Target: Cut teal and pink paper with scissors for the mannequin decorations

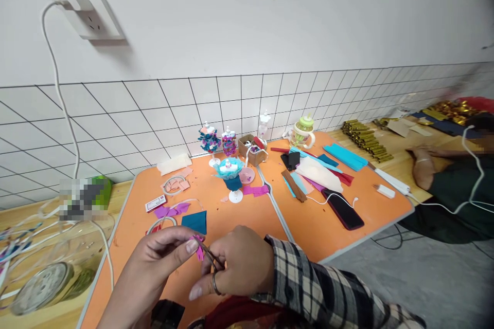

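Low over the near side of the orange table, my left hand (164, 259) pinches a small bright pink piece of crepe paper (199, 253) between thumb and fingertips. My right hand (247, 262) has its fingers in the loops of dark scissors (211, 259), whose blades meet the pink piece; whether they are cutting cannot be told. Just beyond my left hand lie a teal paper square (195, 222) and purple paper scraps (172, 210). Farther back stands a small white dress-form figure (235, 196) wearing blue paper.
Decorated dress forms (209, 140) and a cardboard box (252, 150) stand by the wall. To the right are a green-lidded cup (303, 132), a phone (343, 211) and paper strips (296, 185). Another person's arm (424, 167) rests at the far right table; a jar (54, 288) lies left.
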`<control>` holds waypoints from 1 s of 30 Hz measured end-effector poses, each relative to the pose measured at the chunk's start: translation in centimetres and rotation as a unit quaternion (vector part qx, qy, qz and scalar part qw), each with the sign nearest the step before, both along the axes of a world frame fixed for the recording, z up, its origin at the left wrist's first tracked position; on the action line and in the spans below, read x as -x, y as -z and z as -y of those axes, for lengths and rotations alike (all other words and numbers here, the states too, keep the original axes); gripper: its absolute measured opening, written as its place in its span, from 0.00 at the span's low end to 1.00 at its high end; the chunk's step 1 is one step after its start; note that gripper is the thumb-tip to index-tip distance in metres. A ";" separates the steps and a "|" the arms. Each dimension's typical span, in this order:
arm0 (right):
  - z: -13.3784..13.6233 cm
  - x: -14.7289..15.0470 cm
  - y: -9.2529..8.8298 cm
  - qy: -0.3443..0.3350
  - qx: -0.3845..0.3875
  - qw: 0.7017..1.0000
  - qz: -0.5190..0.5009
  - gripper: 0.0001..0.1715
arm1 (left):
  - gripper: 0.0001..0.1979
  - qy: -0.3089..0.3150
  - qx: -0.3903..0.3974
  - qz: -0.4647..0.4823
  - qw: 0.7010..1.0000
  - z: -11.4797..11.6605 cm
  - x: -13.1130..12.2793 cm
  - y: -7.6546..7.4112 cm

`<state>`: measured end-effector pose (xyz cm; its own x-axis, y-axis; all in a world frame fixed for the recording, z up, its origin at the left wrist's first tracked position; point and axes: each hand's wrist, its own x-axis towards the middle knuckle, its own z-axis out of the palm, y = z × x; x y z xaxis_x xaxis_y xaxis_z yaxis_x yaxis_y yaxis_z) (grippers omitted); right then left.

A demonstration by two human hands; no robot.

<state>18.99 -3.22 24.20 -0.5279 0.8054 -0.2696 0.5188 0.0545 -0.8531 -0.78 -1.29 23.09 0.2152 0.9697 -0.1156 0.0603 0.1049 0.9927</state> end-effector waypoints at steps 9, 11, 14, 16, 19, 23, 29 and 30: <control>0.4 -0.6 -1.3 -0.016 0.041 0.998 -0.039 0.27 | 0.07 -0.043 0.003 -0.002 0.999 0.5 -0.7 -0.8; 0.4 -0.5 -1.2 -0.013 0.035 0.999 -0.036 0.27 | 0.06 -0.030 -0.001 -0.011 0.999 0.6 -0.6 -0.8; 0.4 -0.3 -0.7 -0.008 0.025 0.999 -0.029 0.26 | 0.07 0.009 -0.003 -0.024 1.000 0.5 -0.4 -0.7; 0.4 -0.1 -0.3 -0.002 0.020 1.000 -0.021 0.25 | 0.08 0.011 -0.009 -0.027 1.000 0.4 -0.2 -0.5; 0.4 0.0 0.0 0.003 0.015 1.000 -0.012 0.24 | 0.06 -0.014 -0.020 -0.027 0.999 0.3 -0.1 -0.4; 0.6 0.0 0.0 0.012 0.014 1.000 -0.023 0.25 | 0.05 0.021 -0.020 -0.025 0.999 0.2 -0.2 -0.4; 0.4 0.1 0.1 0.015 0.005 1.000 -0.004 0.25 | 0.04 0.023 -0.025 -0.017 0.999 0.2 -0.1 -0.1; 0.4 0.1 0.1 0.014 0.002 1.000 -0.003 0.25 | 0.04 0.026 -0.026 -0.016 0.999 0.2 -0.1 -0.1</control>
<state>18.91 -3.63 24.15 -0.5062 0.8188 -0.2708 0.5155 0.0356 -0.8562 -0.64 -1.48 23.24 0.2626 0.9621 -0.0736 0.0963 0.0498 0.9941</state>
